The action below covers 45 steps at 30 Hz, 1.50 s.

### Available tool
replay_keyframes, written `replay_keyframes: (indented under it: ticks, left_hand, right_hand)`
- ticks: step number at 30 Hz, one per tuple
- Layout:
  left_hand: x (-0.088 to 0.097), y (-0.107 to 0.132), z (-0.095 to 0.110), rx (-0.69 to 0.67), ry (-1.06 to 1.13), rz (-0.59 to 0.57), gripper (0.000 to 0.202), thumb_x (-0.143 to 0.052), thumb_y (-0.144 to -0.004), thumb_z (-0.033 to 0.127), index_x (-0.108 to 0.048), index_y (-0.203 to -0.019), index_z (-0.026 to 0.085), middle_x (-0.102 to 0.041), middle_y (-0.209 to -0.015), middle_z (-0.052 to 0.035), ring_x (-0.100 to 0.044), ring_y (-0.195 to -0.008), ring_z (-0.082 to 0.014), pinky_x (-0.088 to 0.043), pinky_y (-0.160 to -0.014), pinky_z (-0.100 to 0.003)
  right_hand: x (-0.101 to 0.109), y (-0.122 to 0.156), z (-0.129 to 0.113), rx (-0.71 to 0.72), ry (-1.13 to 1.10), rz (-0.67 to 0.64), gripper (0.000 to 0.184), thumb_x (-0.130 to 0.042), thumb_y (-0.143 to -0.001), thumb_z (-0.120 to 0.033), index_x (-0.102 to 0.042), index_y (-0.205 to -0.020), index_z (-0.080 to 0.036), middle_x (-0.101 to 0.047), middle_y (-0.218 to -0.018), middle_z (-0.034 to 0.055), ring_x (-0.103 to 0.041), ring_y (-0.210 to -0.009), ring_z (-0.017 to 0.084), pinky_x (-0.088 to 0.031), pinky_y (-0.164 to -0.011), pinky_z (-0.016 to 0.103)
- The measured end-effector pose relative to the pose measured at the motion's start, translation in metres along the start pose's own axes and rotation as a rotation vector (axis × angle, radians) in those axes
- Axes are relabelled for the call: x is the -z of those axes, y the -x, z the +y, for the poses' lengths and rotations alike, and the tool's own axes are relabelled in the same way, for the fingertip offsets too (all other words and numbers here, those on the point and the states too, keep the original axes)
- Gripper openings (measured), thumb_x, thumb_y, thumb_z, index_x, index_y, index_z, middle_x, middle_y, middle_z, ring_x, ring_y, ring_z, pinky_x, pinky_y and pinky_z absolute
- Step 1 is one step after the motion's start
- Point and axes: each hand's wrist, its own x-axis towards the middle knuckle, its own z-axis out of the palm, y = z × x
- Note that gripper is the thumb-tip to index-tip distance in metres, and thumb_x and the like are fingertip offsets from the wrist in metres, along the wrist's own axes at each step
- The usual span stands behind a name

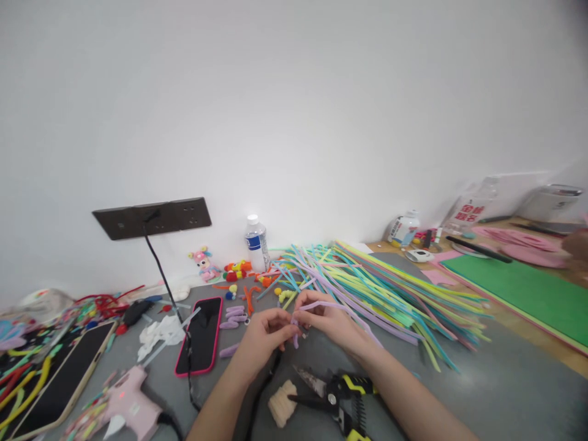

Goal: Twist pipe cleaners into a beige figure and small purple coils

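Observation:
A purple pipe cleaner [321, 304] is pinched between my two hands above the grey mat. Its short end hangs down between my fingertips, while the long end trails over the back of my right hand. My left hand [266, 335] has thumb and forefinger closed on the short, bent part. Close beside it, my right hand [328, 321] grips the same strand. Just left of my hands lie several folded purple pieces [234, 315]. Below them are black and yellow pliers [337, 395] with open jaws, next to a beige fuzzy bundle [282, 402].
A large pile of coloured pipe cleaners [367, 288] spreads behind my right hand. A pink-edged phone [199, 337], a pink glue gun [131, 401] and another phone [64, 380] lie left. A water bottle [257, 242] stands by the wall. Green sheets [519, 288] lie right.

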Motion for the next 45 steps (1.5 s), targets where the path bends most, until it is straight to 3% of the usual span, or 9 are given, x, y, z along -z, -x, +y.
replay_keyframes:
  ticks: [10, 24, 31, 37, 42, 45]
  left_hand:
    - [0.002, 0.003, 0.003, 0.176, 0.226, 0.024, 0.039, -0.092, -0.054, 0.037, -0.074, -0.077, 0.012, -0.072, -0.067, -0.0049, -0.059, -0.053, -0.009, -0.043, -0.052, -0.018]
    - [0.001, 0.001, -0.001, 0.204, 0.329, 0.029, 0.039, -0.092, -0.055, 0.038, -0.068, -0.072, 0.013, -0.068, -0.062, -0.0013, -0.061, -0.052, -0.0088, -0.049, -0.051, -0.017]
    - [0.002, 0.001, 0.0, 0.188, 0.296, 0.033, 0.04, -0.09, -0.057, 0.043, -0.066, -0.071, 0.014, -0.065, -0.059, 0.0013, -0.057, -0.048, -0.0074, -0.043, -0.043, -0.014]
    - [0.0, 0.0, 0.0, 0.102, 0.347, 0.166, 0.041, -0.091, -0.054, 0.045, -0.067, -0.071, 0.015, -0.06, -0.056, 0.0046, -0.055, -0.049, -0.0064, -0.043, -0.042, -0.013]
    - [-0.003, -0.002, -0.001, 0.051, 0.426, 0.299, 0.044, -0.094, -0.046, 0.044, -0.069, -0.068, 0.014, -0.067, -0.062, 0.0021, -0.061, -0.055, -0.0075, -0.048, -0.047, -0.013]
    - [-0.004, -0.003, -0.002, 0.023, 0.485, 0.36, 0.044, -0.095, -0.045, 0.041, -0.07, -0.067, 0.014, -0.068, -0.062, 0.0027, -0.062, -0.054, -0.0067, -0.049, -0.048, -0.013]
  right_hand:
    - [0.0, 0.002, -0.004, 0.003, 0.041, -0.016, 0.03, -0.075, -0.077, -0.047, -0.064, -0.075, -0.019, -0.06, -0.066, -0.0023, -0.053, -0.058, 0.012, -0.04, -0.057, 0.025]
    - [-0.005, 0.004, 0.0, 0.147, 0.21, 0.013, 0.029, -0.071, -0.082, -0.047, -0.062, -0.078, -0.02, -0.063, -0.073, 0.0021, -0.062, -0.065, 0.017, -0.046, -0.062, 0.028]
    - [-0.001, 0.004, 0.007, 0.26, 0.384, 0.018, 0.021, -0.063, -0.09, -0.04, -0.064, -0.082, -0.02, -0.067, -0.074, 0.0037, -0.064, -0.066, 0.018, -0.049, -0.062, 0.028]
    - [-0.005, 0.005, 0.008, 0.554, 0.566, 0.011, 0.009, -0.059, -0.091, -0.023, -0.067, -0.092, -0.022, -0.069, -0.097, 0.0103, -0.067, -0.09, 0.023, -0.052, -0.081, 0.035]
    - [-0.009, 0.006, 0.004, 0.547, 0.62, -0.022, 0.016, -0.058, -0.091, -0.019, -0.071, -0.101, -0.023, -0.07, -0.105, 0.0123, -0.068, -0.096, 0.023, -0.054, -0.085, 0.034]
    - [-0.008, 0.005, 0.011, 0.543, 0.661, -0.02, 0.024, -0.069, -0.087, -0.026, -0.07, -0.11, -0.024, -0.07, -0.112, 0.0128, -0.067, -0.104, 0.025, -0.054, -0.091, 0.037]
